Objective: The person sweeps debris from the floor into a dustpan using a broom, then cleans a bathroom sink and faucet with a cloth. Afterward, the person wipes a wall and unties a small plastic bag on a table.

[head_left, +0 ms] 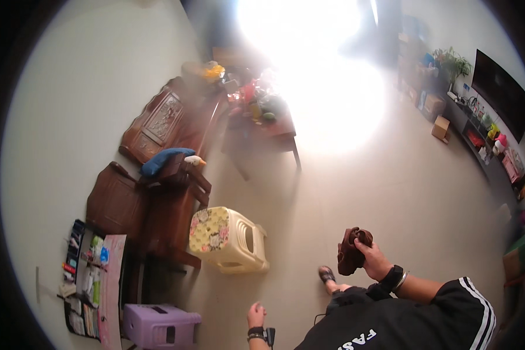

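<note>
In my right hand (378, 262) is a crumpled, dark brown bundle that looks like cloth (350, 251). The thumb presses on top of it, and the fingers beneath are mostly hidden. It is held off the floor, out in front of my body. My left hand (256, 315) hangs low near the bottom edge, loosely curled, with nothing visible in it. Nearest to that hand are a cream plastic stool (244, 240) with a flowered top and a purple stool (160, 325).
Along the left stands a carved wooden bench (157, 125) with a blue cushion (164, 161). A cluttered wooden table (274, 131) is farther ahead, beside strong glare. At the right are a low TV cabinet (475, 143), a cardboard box (440, 128) and a pink-edged desk (112, 291) at lower left.
</note>
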The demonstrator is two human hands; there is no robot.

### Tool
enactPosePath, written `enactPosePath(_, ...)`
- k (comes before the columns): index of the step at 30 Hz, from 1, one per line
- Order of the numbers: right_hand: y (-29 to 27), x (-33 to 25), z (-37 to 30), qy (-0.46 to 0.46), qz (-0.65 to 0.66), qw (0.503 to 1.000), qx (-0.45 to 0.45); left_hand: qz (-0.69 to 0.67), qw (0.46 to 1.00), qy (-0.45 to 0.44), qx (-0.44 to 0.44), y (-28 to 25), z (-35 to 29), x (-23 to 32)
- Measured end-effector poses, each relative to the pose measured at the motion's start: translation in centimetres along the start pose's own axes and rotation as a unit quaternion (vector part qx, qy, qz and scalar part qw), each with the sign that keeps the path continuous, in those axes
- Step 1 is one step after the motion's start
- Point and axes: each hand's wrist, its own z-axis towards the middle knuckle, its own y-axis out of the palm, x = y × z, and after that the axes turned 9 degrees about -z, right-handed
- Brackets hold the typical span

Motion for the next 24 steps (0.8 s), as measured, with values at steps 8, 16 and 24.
enactPosePath(8,6.1,-3.9,21.4,-0.018,0.012,1.000,-0.015,0.045,0.995,-0.079,-0.045,-2.7,13.6,7.8)
enactPosePath(16,16.5,-10.0,39.0,-0.031,-0.035,0.997,-0.068,-0.247,0.903,-0.290,0.200,-7.7,16.0,4.7)
enactPosePath(24,24.6,-13.2,56.9,-0.035,-0.086,0.995,-0.027,-0.100,0.881,-0.228,0.402,-11.3,29.4,9.9)
